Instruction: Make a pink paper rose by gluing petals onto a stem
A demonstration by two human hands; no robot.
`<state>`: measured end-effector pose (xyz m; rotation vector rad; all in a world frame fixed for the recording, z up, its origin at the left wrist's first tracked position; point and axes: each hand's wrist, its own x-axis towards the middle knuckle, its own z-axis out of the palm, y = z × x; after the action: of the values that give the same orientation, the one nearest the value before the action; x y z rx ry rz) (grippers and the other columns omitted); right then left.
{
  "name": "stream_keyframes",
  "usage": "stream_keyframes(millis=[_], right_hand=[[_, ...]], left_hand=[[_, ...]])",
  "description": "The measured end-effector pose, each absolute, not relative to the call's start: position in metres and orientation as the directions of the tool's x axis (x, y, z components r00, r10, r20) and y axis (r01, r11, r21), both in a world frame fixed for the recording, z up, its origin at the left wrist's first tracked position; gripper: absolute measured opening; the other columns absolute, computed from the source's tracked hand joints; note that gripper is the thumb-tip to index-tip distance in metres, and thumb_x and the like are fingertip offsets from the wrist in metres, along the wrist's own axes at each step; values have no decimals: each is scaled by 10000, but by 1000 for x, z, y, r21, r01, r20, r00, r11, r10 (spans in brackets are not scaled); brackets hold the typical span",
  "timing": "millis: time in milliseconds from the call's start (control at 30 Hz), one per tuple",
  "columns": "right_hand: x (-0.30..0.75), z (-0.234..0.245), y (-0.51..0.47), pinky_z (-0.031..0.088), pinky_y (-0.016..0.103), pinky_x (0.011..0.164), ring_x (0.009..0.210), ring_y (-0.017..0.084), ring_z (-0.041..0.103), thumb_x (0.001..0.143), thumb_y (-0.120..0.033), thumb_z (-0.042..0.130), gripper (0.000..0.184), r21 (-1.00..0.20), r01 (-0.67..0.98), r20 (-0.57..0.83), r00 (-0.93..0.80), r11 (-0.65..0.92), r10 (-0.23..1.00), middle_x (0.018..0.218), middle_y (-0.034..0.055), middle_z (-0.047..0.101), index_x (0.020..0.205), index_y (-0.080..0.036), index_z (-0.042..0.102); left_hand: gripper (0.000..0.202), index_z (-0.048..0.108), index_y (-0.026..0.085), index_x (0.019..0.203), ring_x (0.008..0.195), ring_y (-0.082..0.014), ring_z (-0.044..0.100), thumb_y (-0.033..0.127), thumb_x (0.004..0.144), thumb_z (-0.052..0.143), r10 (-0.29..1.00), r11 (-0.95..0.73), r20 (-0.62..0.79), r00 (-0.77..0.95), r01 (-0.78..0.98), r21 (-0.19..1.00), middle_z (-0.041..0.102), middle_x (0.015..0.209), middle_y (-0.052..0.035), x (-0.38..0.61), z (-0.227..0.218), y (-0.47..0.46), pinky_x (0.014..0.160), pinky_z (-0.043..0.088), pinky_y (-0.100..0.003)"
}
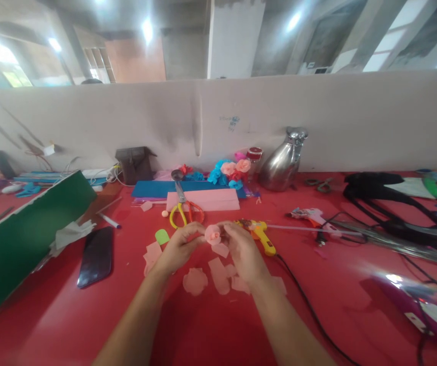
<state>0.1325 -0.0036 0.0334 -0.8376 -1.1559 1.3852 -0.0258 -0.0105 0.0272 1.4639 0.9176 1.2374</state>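
Between my two hands, a small pink paper flower point(212, 235) is held up over the red table, its rolled centre facing me. The fingers of my left hand point(180, 247) pinch its left side. My right hand point(243, 249) has its fingertips closed against the right side. Below lie pink paper petals: a scalloped piece point(195, 281) and a long strip point(219, 275), with others partly under my right hand. Just right of that hand rests a yellow glue gun point(262, 236) with a clear stick in it. Scissors point(182, 206) with yellow and orange handles lie beyond my left hand.
A dark phone point(95, 256) and a green board point(38, 239) are at left. Folded pink paper point(206, 200), finished paper flowers point(231, 172) and a steel jug point(284, 160) stand along the back. A black cord point(306, 295) and a purple iron point(424, 315) lie at right.
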Motion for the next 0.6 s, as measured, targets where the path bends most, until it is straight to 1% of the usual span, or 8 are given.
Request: stream_keyframes(millis=[67, 133, 300, 367, 500, 600], right_hand=[[135, 37, -3, 430, 283, 702, 721, 158, 553, 792, -351, 520, 205, -947, -319, 112, -226, 35, 968, 727, 7, 610, 704, -199, 626], [135, 40, -5, 425, 275, 691, 694, 147, 544, 780, -341, 548, 184, -950, -311, 108, -260, 23, 959, 699, -4, 599, 686, -202, 625], [134, 43, -9, 399, 236, 595, 614, 122, 511, 733, -351, 614, 176, -969, -246, 58, -251, -6, 966, 620, -19, 572, 655, -194, 618], [133, 43, -9, 392, 227, 577, 599, 114, 502, 734, -365, 614, 191, -966, -258, 54, -253, -14, 966, 613, -19, 568, 660, -189, 622], [131, 42, -10, 425, 246, 624, 636, 124, 542, 723, -370, 627, 186, -944, -327, 53, -261, -36, 964, 652, -8, 608, 680, -190, 646], [130, 43, -11, 436, 254, 645, 657, 128, 562, 723, -348, 635, 157, -940, -340, 60, -261, -34, 964, 675, -6, 631, 703, -197, 670]], left_hand=[[117, 657, 183, 809, 808, -174, 525, 272, 776, 589, 942, -245, 244, 232, -23, 969, 589, 808, -50, -27, 28, -11, 776, 396, -271], [123, 655, 182, 807, 802, -171, 519, 283, 776, 591, 938, -236, 237, 251, -37, 971, 584, 816, -52, -27, 28, -11, 773, 392, -269], [146, 678, 180, 810, 817, -175, 526, 301, 758, 616, 925, -225, 247, 288, -108, 968, 595, 847, -60, -24, 31, -11, 774, 391, -273], [148, 684, 180, 804, 824, -177, 534, 303, 760, 614, 922, -221, 249, 296, -123, 967, 606, 845, -62, -23, 31, -11, 769, 395, -275], [139, 684, 182, 805, 831, -178, 542, 295, 762, 615, 925, -201, 238, 297, -148, 968, 619, 834, -58, -22, 29, -11, 763, 403, -279], [138, 679, 185, 825, 826, -173, 546, 290, 764, 613, 926, -194, 235, 295, -160, 968, 621, 861, -52, -22, 26, -11, 762, 409, -282]])
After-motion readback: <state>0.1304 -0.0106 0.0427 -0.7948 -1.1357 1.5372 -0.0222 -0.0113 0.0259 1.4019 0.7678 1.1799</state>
